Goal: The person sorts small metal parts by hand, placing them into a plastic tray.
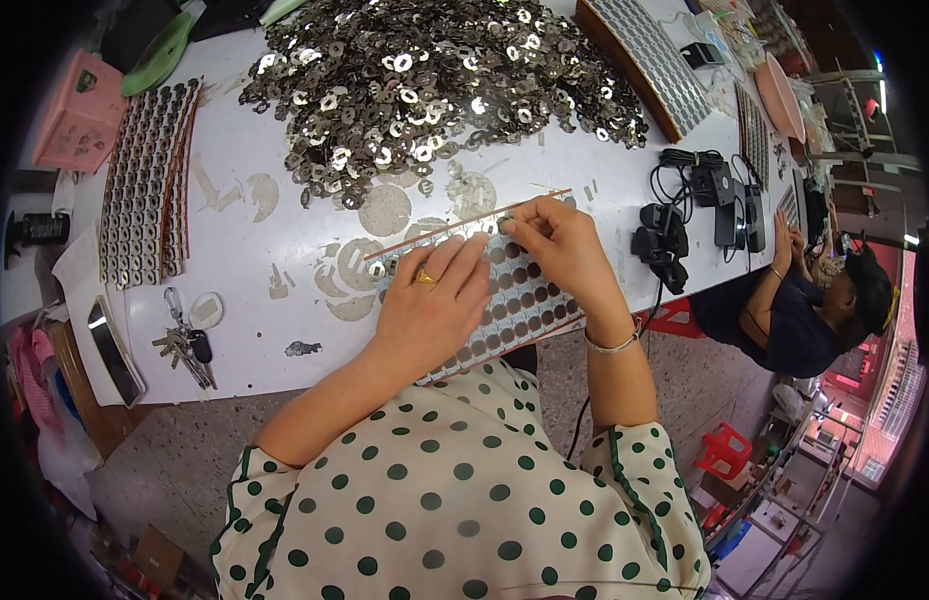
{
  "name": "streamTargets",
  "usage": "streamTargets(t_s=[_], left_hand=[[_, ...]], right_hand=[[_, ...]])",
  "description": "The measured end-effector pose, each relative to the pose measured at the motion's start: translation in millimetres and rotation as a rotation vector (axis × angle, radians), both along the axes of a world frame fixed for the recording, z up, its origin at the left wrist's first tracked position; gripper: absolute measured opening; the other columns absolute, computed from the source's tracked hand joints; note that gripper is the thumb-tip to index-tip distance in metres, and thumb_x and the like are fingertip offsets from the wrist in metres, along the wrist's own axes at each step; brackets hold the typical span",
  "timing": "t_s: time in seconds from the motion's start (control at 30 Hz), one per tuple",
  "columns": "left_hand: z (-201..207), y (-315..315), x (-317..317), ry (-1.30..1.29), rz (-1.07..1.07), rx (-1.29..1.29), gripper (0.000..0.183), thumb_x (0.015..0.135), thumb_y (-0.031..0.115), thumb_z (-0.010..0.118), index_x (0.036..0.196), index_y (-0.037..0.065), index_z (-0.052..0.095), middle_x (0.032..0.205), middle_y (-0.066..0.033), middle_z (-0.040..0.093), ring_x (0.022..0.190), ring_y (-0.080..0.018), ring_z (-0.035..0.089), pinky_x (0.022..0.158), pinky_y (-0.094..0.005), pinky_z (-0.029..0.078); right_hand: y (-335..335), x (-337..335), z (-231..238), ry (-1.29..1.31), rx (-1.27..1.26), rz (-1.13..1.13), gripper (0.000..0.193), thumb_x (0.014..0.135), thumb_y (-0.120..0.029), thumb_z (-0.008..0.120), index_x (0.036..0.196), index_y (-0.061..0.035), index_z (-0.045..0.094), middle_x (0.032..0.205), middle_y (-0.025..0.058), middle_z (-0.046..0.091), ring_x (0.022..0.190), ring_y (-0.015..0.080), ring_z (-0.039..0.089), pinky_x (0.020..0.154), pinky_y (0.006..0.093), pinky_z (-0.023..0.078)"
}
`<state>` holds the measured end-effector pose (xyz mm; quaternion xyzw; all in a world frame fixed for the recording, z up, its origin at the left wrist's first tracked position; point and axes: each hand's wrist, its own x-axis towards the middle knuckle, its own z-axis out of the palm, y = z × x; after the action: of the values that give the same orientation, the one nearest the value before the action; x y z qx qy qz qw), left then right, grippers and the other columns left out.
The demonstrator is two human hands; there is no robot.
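Observation:
A board (525, 312) with rows of dark round spots lies slanted at the table's near edge, in front of my body. My left hand (435, 300) rests palm down across its left part, fingers stretched out over the far rows and hiding what is under them. Shiny metal pieces (378, 269) sit along the board's far edge. My right hand (555, 245) is at the board's far right corner, thumb and forefinger pinched on a small metal piece (506, 226). Beyond both hands spreads a big heap of loose, ring-like metal pieces (425, 80).
Filled boards stand at the left (150, 190) and far right (650, 65). Keys (190, 345) and a phone (115, 350) lie front left; black devices with cables (675, 220) lie right. A pink box (80, 115) stands far left. Another person (795, 300) works at the right.

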<state>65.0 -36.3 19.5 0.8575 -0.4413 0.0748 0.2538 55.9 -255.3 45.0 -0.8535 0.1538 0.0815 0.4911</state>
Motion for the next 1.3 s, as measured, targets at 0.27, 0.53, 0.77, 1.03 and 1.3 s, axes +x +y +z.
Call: streamTargets(t_s=[0.27,0.53,0.77,1.03,1.3], left_hand=[[-1,0,-1,-0.003,0.013,-0.007,0.032,0.085,0.022,0.071,0.113,0.005,0.068,0.137,-0.0064,0.06,0.127,-0.0197,0.053,0.108,-0.0388,0.038],[-2,-2,-2,-0.022,0.015,0.017,0.029,0.086,0.023,0.07,0.11,0.007,0.068,0.137,-0.0071,0.06,0.128,-0.0199,0.053,0.109,-0.0391,0.038],[-4,-3,-3,-0.029,0.017,0.015,0.029,0.086,0.024,0.069,0.11,0.007,0.068,0.138,-0.0071,0.06,0.128,-0.0201,0.053,0.109,-0.039,0.039],[-6,0,-4,-0.006,0.002,0.05,0.036,0.088,0.026,0.071,0.118,0.007,0.067,0.143,-0.0072,0.058,0.131,-0.0221,0.052,0.11,-0.0415,0.037],[-4,-1,-3,-0.016,-0.009,0.051,0.035,0.09,0.027,0.07,0.118,0.007,0.067,0.144,-0.0078,0.058,0.131,-0.0224,0.052,0.11,-0.0419,0.036]], right_hand=[[4,-2,-10,-0.195,-0.112,-0.002,0.011,0.089,-0.003,0.079,0.095,0.0,0.069,0.075,-0.0043,0.059,0.065,0.0024,0.05,0.056,0.0207,0.041],[9,-4,-6,-0.251,-0.173,-0.003,0.023,0.085,0.0,0.081,0.106,-0.0034,0.072,0.082,-0.0013,0.06,0.067,0.0049,0.053,0.058,0.0214,0.045],[10,-11,-13,-0.296,-0.255,0.04,0.022,0.086,0.001,0.079,0.106,-0.0032,0.072,0.084,0.0023,0.063,0.068,0.0079,0.056,0.06,0.0234,0.048],[4,-1,-6,-0.174,-0.174,0.119,0.02,0.087,0.001,0.077,0.106,-0.0011,0.071,0.086,0.004,0.065,0.068,0.0095,0.058,0.06,0.0262,0.049],[35,54,-15,-0.547,-0.441,0.072,0.021,0.085,-0.015,0.078,0.102,-0.0039,0.073,0.094,0.0108,0.068,0.085,0.0304,0.067,0.073,0.0392,0.055]])
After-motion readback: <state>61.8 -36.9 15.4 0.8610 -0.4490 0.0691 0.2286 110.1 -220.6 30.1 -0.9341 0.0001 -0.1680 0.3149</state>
